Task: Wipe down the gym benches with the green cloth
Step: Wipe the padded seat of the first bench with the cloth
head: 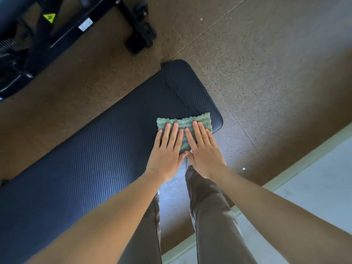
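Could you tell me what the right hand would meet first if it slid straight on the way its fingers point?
Probably nothing solid: the right hand lies flat on the green cloth, and just ahead is the bench pad edge, then floor below.

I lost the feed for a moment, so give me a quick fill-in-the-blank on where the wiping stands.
1. Both hands press flat on the ____ cloth.
2. The cloth lies on the dark bench pad, near its ____ end.
3. The left hand and right hand lie ____ each other on the cloth.
4. The second bench stands on the ____.

Missing words: green; far; beside; floor
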